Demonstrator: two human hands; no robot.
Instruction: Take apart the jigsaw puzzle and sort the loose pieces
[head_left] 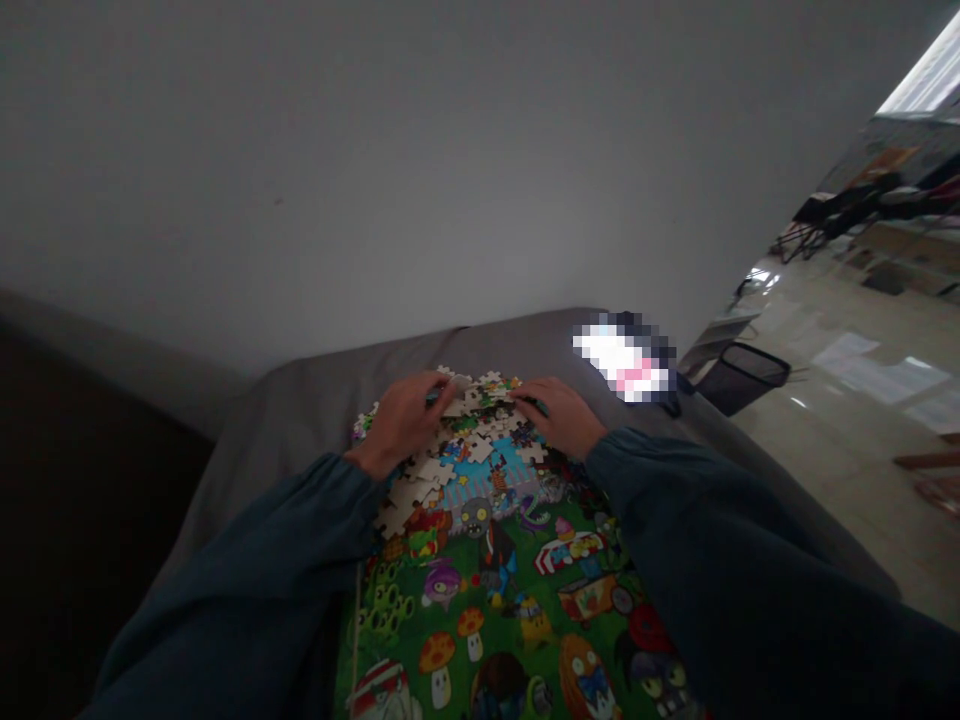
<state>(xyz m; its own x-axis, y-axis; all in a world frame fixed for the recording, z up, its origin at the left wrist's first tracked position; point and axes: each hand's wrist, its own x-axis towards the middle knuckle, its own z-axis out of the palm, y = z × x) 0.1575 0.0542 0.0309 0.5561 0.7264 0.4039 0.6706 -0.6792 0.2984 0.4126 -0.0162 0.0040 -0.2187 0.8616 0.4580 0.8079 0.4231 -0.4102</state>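
A jigsaw puzzle [517, 600] with cartoon plants and zombies on green lies in front of me. Loose puzzle pieces [424, 475], many with their pale backs up, are heaped over its far part. My left hand [401, 420] is at the left of the heap, thumb and fingers closed on a pale puzzle piece [457, 386]. On the right side of the pile, my right hand [562, 415] pinches a small puzzle piece [517, 394] at its fingertips. The dim light makes the pieces' edges hard to tell apart.
The puzzle rests on a grey cloth-covered surface [322, 390] against a pale wall [412, 180]. A blurred-out bright object [626, 365] lies at the far right of the cloth. Beyond the right edge are a dark chair [742, 378] and a shiny tiled floor [832, 420].
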